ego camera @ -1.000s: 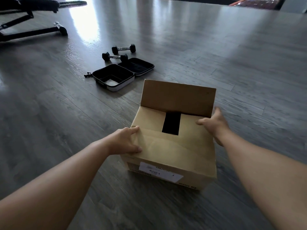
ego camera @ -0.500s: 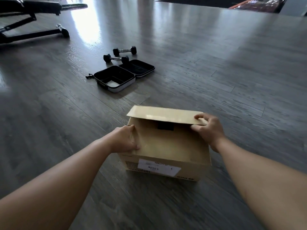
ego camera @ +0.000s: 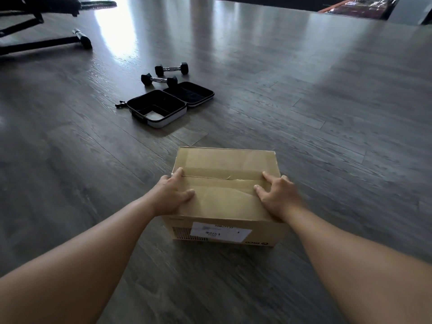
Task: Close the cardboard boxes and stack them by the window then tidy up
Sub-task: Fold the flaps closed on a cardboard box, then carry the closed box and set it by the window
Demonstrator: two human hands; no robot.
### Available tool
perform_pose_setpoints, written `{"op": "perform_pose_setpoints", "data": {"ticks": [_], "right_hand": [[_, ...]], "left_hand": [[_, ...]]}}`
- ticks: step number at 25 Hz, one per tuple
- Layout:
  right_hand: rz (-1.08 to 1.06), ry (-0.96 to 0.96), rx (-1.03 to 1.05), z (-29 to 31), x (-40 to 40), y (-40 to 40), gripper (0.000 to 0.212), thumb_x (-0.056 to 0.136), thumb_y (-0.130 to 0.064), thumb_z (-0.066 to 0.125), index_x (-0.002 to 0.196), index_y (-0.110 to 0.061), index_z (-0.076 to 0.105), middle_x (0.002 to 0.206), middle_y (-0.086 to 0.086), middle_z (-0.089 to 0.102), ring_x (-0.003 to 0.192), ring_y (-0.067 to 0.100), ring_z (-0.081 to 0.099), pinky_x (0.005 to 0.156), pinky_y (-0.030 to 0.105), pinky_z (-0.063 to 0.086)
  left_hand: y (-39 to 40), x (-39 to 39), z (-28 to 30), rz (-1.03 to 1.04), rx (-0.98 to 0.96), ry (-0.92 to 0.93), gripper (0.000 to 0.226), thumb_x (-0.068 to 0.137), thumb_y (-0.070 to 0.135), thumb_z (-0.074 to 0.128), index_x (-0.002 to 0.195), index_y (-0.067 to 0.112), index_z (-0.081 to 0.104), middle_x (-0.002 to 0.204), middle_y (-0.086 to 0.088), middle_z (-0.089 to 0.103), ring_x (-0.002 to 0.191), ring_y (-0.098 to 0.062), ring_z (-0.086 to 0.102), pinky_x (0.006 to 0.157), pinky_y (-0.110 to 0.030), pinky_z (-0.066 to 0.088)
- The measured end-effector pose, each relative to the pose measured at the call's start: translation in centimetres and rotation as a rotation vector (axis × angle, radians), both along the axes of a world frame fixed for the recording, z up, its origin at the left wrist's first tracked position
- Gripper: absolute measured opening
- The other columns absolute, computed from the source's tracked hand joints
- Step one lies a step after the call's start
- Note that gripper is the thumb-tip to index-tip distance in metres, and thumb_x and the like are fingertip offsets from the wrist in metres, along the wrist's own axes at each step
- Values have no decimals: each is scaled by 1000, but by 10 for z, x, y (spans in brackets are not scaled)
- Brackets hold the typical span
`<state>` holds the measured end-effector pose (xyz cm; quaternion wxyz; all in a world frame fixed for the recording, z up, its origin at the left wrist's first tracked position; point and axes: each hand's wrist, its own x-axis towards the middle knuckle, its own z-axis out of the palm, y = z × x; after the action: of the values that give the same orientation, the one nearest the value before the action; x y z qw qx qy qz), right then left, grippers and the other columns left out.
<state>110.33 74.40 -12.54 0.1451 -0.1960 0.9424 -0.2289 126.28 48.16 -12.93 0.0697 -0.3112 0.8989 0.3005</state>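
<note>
A brown cardboard box [ego camera: 224, 183] sits on the grey wood floor in front of me, its two top flaps folded flat and meeting at a seam across the middle. A white shipping label is on its near side. My left hand [ego camera: 171, 195] presses flat on the left edge of the top, thumb lying on the near flap. My right hand [ego camera: 275, 195] presses flat on the right edge, fingers spread over the seam.
An open black zip case [ego camera: 170, 106] lies on the floor beyond the box, with two small black dumbbells [ego camera: 163, 74] just behind it. A black bench frame [ego camera: 44, 38] stands at the far left. A dark rug edge [ego camera: 304, 5] shows at the far right.
The far flap, upright a second ago, has come down flat onto the box top. My right hand moved from that flap to press on the closed top; my left hand stayed on the left side.
</note>
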Motion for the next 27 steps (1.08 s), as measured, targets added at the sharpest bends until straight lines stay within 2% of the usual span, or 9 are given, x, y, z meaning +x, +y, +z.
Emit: {"op": "perform_pose_setpoints", "data": {"ticks": [2,5,8,11,15,18,22,25,27], "right_hand": [[16,-50,20,-1,-1,-2,67,98,-53,53,156,-26,34,155,22,28,136,41,42,111,45,37],[36,-17,13,3,-3,-8,68,96,-52,56,155,-24,37,150,20,38,135,38,45,111,42,37],[63,-6,19,7,-3,-23,73,90,-56,62,153,-24,41,149,17,43,135,35,45,110,41,39],[122,-5,14,13,1,-45,77,88,-59,64,152,-24,42,147,16,45,134,33,46,110,41,40],[200,-12,-18,44,19,-73,78,86,-60,67,151,-22,44,144,16,48,132,33,48,109,41,40],[242,-17,-18,95,42,-86,80,85,-61,67,151,-22,44,139,15,49,127,35,51,108,44,42],[310,-40,15,214,76,-102,82,83,-66,63,152,-27,41,136,14,47,123,39,53,103,46,46],[374,-45,30,321,101,-108,84,82,-67,64,152,-28,40,138,16,44,122,39,54,101,43,44],[442,-21,37,394,119,-110,83,82,-67,63,152,-30,39,138,16,44,121,39,55,101,44,45]], "left_hand": [[5,-6,-1,3,-47,41,85,87,54,66,154,23,24,147,-16,41,134,-33,43,103,-34,36],[5,-7,3,51,-61,73,70,83,50,71,139,17,44,129,-11,55,119,-28,51,89,-30,38],[-3,0,11,90,-84,95,53,80,47,73,121,18,54,111,-2,58,109,-25,54,81,-29,37],[-19,16,25,140,-106,116,56,79,46,75,124,17,58,114,-2,61,110,-25,54,81,-28,37],[-37,51,65,165,-148,95,49,80,45,75,117,18,60,112,-4,64,96,-19,52,78,-30,39],[-36,83,121,195,-162,48,47,82,44,73,115,15,57,112,-8,64,102,-26,57,82,-33,43],[-33,130,246,297,-129,29,49,81,44,70,117,15,54,117,-10,64,111,-31,58,93,-39,48],[-22,172,352,381,-90,52,64,81,44,71,132,11,50,125,-15,61,117,-33,55,96,-37,46],[-8,202,422,444,-80,68,78,82,44,71,144,7,41,132,-20,57,125,-35,52,102,-36,44]]}}
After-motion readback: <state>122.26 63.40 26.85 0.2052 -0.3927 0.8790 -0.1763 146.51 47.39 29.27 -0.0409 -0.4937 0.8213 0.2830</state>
